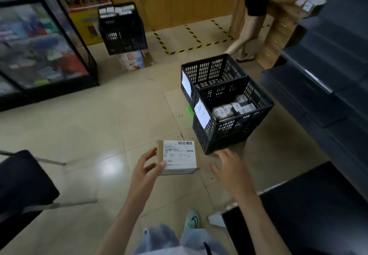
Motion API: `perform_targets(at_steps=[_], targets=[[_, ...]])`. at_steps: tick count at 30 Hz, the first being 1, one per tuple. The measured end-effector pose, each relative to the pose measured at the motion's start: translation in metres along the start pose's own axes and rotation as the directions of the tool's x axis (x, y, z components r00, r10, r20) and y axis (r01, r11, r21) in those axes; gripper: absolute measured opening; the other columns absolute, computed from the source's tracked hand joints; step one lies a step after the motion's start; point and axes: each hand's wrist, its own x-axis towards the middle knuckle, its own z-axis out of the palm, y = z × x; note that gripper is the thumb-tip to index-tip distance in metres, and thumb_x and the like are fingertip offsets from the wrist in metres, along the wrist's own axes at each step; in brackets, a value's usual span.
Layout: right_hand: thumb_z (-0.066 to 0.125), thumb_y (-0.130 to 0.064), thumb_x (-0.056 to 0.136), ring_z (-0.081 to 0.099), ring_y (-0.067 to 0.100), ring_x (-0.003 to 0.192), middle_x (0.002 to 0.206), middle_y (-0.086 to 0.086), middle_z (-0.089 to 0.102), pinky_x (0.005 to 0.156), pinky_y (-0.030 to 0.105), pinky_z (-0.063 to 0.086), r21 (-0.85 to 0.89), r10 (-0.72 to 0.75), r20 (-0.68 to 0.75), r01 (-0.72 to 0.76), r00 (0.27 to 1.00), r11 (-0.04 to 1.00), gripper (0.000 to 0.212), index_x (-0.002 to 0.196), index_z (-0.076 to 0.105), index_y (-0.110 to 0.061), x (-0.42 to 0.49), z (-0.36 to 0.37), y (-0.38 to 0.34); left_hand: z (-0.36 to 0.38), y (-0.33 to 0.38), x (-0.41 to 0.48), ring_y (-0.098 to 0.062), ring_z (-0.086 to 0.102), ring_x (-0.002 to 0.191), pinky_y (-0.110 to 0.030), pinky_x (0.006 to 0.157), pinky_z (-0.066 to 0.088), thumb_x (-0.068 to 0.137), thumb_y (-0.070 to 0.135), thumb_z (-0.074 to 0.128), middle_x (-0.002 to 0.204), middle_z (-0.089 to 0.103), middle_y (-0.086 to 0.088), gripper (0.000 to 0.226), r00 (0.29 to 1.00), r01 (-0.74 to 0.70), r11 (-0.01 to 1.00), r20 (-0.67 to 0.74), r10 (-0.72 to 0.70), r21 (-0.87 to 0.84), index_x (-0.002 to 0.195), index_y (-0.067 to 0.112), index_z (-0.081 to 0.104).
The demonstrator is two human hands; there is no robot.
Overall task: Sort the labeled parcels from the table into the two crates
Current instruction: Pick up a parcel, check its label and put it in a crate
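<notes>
My left hand (146, 168) grips a small brown cardboard parcel (180, 158) by its left side, its white shipping label with a barcode facing up. My right hand (231, 168) hovers to the right of the parcel, fingers spread, holding nothing. Ahead on the floor stand two black plastic crates side by side, each with a white paper sign on its left wall. The near crate (225, 132) holds several labeled parcels (233, 109). Inside the far crate (211, 71) I see no parcels.
A third black crate (123, 29) with white boxes stands on cartons at the back left. A glass display case (39, 41) fills the left side. Another person's legs (247, 35) stand by a wooden desk at the back right. Dark furniture (318, 205) lies at my right, a black chair (22, 181) at my left.
</notes>
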Motion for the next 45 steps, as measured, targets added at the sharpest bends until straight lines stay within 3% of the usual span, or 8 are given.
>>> perform_targets(at_steps=[12,15,21,26,30,35,40,45], targets=[[0.059,-0.039,0.099,0.060,0.017,0.103,0.112,-0.007,0.063,0.078,0.038,0.055,-0.011,0.006,0.038,-0.005,0.999,1.000,0.023,0.118,0.064,-0.026,0.254,0.013,-0.026,-0.003,0.043,0.240,-0.017,0.071,0.116,-0.038,0.092,0.060,0.091,0.026,0.081,0.135,0.067,0.018,0.052,0.998,0.053,0.997,-0.037,-0.056,-0.060,0.139,0.034,0.061],[0.057,-0.037,0.101,0.062,0.016,0.101,0.117,-0.007,0.064,0.077,0.035,0.054,-0.005,0.046,0.032,-0.046,0.998,0.999,0.025,0.121,0.066,-0.025,0.316,0.020,-0.030,-0.002,0.055,0.316,-0.017,0.072,0.114,-0.043,0.096,0.059,0.085,0.033,0.082,0.135,0.067,0.018,0.056,0.999,0.044,0.998,-0.001,-0.044,-0.046,0.137,0.036,0.063],[0.056,-0.043,0.102,0.061,0.017,0.110,0.122,-0.006,0.064,0.082,0.032,0.052,-0.023,0.160,0.041,-0.159,0.986,0.987,0.032,0.127,0.064,-0.026,0.418,0.015,-0.035,0.017,0.089,0.455,-0.018,0.073,0.111,-0.046,0.099,0.058,0.088,0.028,0.080,0.133,0.069,0.016,0.053,0.995,0.052,0.998,0.083,-0.050,-0.020,0.137,0.033,0.063],[0.058,-0.043,0.099,0.062,0.017,0.104,0.115,-0.007,0.064,0.079,0.032,0.053,-0.021,0.266,0.015,-0.265,0.964,0.964,0.029,0.122,0.065,-0.027,0.494,0.010,-0.006,0.054,0.103,0.559,-0.019,0.072,0.112,-0.044,0.098,0.058,0.084,0.030,0.083,0.134,0.069,0.016,0.053,0.985,0.072,0.997,0.154,-0.078,0.040,0.134,0.035,0.065],[0.058,-0.041,0.099,0.062,0.017,0.107,0.119,-0.008,0.064,0.084,0.038,0.057,0.039,0.318,0.003,-0.318,0.948,0.947,0.028,0.123,0.063,-0.026,0.556,0.014,0.030,0.095,0.110,0.644,-0.019,0.071,0.115,-0.035,0.094,0.057,0.090,0.019,0.083,0.132,0.070,0.016,0.049,0.971,0.072,0.993,0.221,-0.091,0.092,0.133,0.036,0.065],[0.057,-0.043,0.102,0.063,0.016,0.106,0.123,-0.005,0.064,0.078,0.032,0.056,0.062,0.389,0.028,-0.390,0.921,0.918,0.033,0.127,0.063,-0.023,0.624,0.013,0.069,0.149,0.132,0.737,-0.019,0.071,0.115,-0.034,0.094,0.058,0.088,0.016,0.083,0.133,0.069,0.015,0.052,0.950,0.066,0.982,0.289,-0.115,0.175,0.134,0.031,0.064],[0.054,-0.042,0.104,0.061,0.020,0.106,0.123,-0.001,0.062,0.078,0.041,0.058,0.119,0.501,0.070,-0.506,0.862,0.854,0.033,0.128,0.062,-0.022,0.679,0.011,0.095,0.206,0.138,0.817,-0.015,0.071,0.111,-0.022,0.081,0.059,0.085,0.011,0.086,0.131,0.069,0.014,0.056,0.896,0.059,0.953,0.405,-0.182,0.298,0.131,0.033,0.064],[0.056,-0.039,0.103,0.062,0.020,0.108,0.123,-0.002,0.063,0.083,0.038,0.057,0.174,0.621,0.065,-0.622,0.781,0.764,0.032,0.127,0.064,-0.021,0.713,0.037,0.115,0.256,0.113,0.895,-0.019,0.070,0.111,-0.025,0.084,0.059,0.084,0.008,0.086,0.127,0.070,0.005,0.058,0.823,0.074,0.910,0.491,-0.286,0.407,0.134,0.028,0.065]])
